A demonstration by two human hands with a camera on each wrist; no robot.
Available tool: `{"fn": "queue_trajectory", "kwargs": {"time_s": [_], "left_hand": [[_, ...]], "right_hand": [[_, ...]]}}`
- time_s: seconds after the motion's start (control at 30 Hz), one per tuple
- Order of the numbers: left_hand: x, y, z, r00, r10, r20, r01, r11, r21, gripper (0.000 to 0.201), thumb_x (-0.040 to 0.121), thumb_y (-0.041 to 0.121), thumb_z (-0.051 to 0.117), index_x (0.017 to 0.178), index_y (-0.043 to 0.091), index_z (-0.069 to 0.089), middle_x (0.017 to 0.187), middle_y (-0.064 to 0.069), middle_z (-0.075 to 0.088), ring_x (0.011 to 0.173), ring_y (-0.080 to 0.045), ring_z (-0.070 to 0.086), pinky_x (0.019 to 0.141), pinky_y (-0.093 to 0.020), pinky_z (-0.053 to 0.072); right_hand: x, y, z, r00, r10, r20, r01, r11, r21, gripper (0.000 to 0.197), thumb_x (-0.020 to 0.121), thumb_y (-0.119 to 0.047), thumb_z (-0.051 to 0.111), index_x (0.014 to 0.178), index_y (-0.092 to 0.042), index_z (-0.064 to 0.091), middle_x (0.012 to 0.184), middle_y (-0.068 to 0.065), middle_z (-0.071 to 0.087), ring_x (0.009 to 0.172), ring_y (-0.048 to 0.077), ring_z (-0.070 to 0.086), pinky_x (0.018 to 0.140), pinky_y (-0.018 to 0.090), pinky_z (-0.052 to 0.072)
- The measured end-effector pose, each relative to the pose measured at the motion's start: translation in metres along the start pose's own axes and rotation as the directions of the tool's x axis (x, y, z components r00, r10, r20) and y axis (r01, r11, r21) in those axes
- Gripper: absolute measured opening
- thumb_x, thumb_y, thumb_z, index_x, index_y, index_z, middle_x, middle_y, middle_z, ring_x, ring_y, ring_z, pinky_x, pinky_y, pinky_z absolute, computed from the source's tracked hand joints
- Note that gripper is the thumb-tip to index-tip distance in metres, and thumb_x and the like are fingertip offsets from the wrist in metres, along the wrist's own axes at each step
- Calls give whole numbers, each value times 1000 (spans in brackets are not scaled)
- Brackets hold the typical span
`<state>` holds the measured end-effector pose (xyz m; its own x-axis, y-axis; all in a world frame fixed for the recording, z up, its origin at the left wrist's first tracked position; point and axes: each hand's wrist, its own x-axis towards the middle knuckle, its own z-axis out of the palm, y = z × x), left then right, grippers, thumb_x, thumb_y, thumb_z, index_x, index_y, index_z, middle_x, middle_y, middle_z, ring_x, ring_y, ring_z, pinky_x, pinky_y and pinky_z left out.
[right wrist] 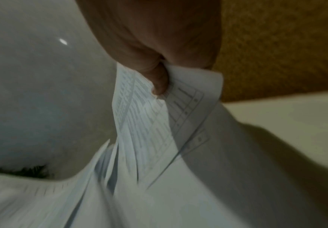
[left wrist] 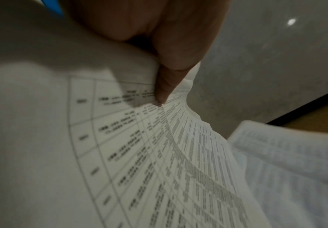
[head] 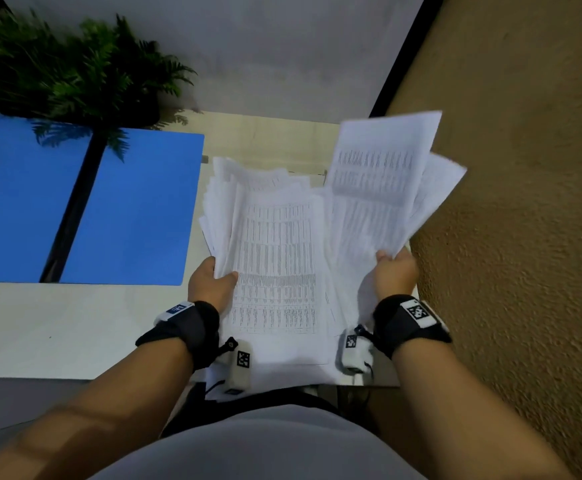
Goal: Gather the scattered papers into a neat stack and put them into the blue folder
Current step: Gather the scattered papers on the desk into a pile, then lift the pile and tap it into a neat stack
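Gripping printed sheets in both hands, I am lifting the papers over the pale table at centre frame. My left hand is pinching the lower left edge of the larger fan of sheets, thumb on top; the left wrist view is showing that thumb pressing onto a table-printed page. My right hand is clutching a smaller bundle of papers that is splaying toward the upper right of the frame, beside the textured brown wall; the right wrist view is showing the right-hand thumb clamping those pages. The two bundles are overlapping near the middle, not yet squared. At left of the frame, the blue folder is lying open and flat on the table, well apart from the sheets, with a potted fern standing at its far edge in the upper left.
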<state>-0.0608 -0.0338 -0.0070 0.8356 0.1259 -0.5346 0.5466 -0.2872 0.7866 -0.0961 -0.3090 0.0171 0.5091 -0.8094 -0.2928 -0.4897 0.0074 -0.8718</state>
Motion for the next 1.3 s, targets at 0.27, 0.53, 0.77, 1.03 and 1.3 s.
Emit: {"fn": "queue_trajectory", "kwargs": {"time_s": [0.27,0.53,0.77,1.03,1.3], "left_hand": [[18,2,-7,989,-19,150,6,996,86,26,90,14,62,113,18,51,106,-10,66,97,-33,65,91,-50,55],[19,9,7,982,-77,173,57,992,117,50,100,45,40,141,18,32,124,-16,57,99,-30,58,90,-38,47],[20,1,9,976,-113,189,103,993,61,91,86,48,68,153,25,11,157,-8,33,138,-29,42,112,-43,36],[7,1,32,966,-6,257,-30,990,136,69,88,23,71,146,17,33,129,1,55,120,-23,54,99,-32,44],[-14,50,18,915,244,322,-230,970,-81,54,92,-1,61,140,16,45,120,-2,60,107,-19,57,98,-33,46]], "right_hand": [[0,-118,-73,835,-482,-266,514,856,62,22,89,-15,54,105,-24,66,97,-8,69,93,5,64,94,29,51],[-35,-37,-18,935,-93,342,217,913,-346,29,96,-9,44,124,-19,44,110,9,59,102,30,60,90,40,51],[-45,35,12,829,92,552,358,671,-649,71,78,-31,80,131,-6,40,129,12,38,127,31,40,102,38,42],[-19,50,31,864,242,442,-141,958,-248,55,95,-45,54,135,-10,41,134,8,53,113,26,56,101,41,47],[-12,22,-15,747,214,629,-395,904,161,47,87,-11,71,131,-11,55,121,7,71,110,29,68,99,49,52]]}}
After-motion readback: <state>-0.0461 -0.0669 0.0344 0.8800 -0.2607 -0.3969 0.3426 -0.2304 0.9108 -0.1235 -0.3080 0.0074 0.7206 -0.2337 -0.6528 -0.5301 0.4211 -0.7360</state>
